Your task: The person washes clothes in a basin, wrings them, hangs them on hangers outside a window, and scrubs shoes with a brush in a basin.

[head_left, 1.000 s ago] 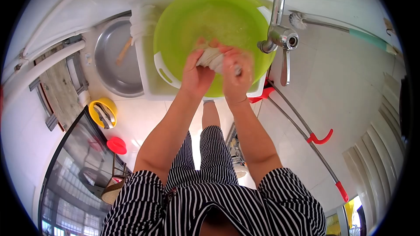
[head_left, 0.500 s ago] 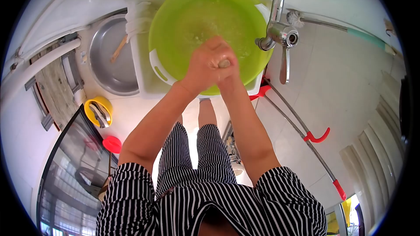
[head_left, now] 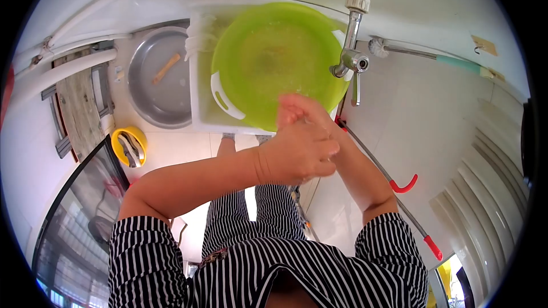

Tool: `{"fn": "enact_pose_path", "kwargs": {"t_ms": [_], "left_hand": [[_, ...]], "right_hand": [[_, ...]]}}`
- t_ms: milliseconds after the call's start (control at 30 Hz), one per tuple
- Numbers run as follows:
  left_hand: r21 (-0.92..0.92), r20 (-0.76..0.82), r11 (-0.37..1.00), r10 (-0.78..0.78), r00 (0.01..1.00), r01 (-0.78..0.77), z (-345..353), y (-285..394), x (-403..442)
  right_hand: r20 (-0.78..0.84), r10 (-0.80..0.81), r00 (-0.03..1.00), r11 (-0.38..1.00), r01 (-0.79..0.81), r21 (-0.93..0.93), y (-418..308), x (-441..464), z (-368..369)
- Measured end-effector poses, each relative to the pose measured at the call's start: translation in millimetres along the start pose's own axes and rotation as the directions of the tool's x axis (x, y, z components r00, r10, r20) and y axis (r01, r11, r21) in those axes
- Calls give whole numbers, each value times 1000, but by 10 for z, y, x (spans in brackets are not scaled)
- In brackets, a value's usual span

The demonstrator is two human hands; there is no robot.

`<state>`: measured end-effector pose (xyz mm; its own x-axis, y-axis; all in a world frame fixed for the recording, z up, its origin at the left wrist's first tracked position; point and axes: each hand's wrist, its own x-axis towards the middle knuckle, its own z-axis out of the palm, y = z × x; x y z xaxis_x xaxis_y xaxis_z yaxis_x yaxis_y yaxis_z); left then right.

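My left hand [head_left: 299, 151] lies across the inner side of my right wrist, its fingers curled. Just beyond it, my right hand [head_left: 298, 108] is closed over the near rim of the green basin [head_left: 245, 51]. Whatever either hand holds is hidden between them; the pale cloth cannot be made out. Cloudy water stands in the basin, which sits in a white sink [head_left: 200, 102]. To its right is the metal faucet [head_left: 353, 60].
Left of the sink is a grey basin [head_left: 142, 91] with a wooden stick [head_left: 166, 68]. A yellow bucket [head_left: 142, 135] with shoes stands on the floor. A long-handled brush [head_left: 411, 52] and a red-ended pole [head_left: 412, 217] are on the right.
My hands have come back from over the basin's middle toward my body, and my left hand has swung across my right wrist. The pale cloth seen earlier is now hidden. The view has shifted.
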<state>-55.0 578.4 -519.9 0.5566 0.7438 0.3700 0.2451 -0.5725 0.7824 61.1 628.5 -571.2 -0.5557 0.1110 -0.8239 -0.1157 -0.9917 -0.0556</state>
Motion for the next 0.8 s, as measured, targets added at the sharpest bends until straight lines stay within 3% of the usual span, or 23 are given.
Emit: {"fn": "enact_pose_path", "kwargs": {"t_ms": [33,67,133,267,333,567,800], "left_hand": [[-27,138,1000,-8,990,12,-29,46,19],[-24,135,1000,-7,991,10,-65,67,40],[-31,158,982,191,969,-188,-129,106,80],[-5,125,971,238,963,-240,-140,227,105],[-56,82,961,276,958,-272,-154,278,115],[52,164,922,370,914,-383,-219,486,142],[185,237,873,406,883,-451,-369,719,203]], "right_hand": [[-9,5,1000,997,-5,-72,-18,-54,68],[-9,3,1000,997,-4,-76,-44,-110,134],[79,28,997,986,-14,-167,-90,-218,254],[115,-17,993,935,56,-350,-137,-349,465],[67,-120,990,782,136,-609,-127,-411,548],[78,-76,994,709,109,-697,-111,-562,724],[62,-131,989,488,119,-865,-135,-810,1079]]}}
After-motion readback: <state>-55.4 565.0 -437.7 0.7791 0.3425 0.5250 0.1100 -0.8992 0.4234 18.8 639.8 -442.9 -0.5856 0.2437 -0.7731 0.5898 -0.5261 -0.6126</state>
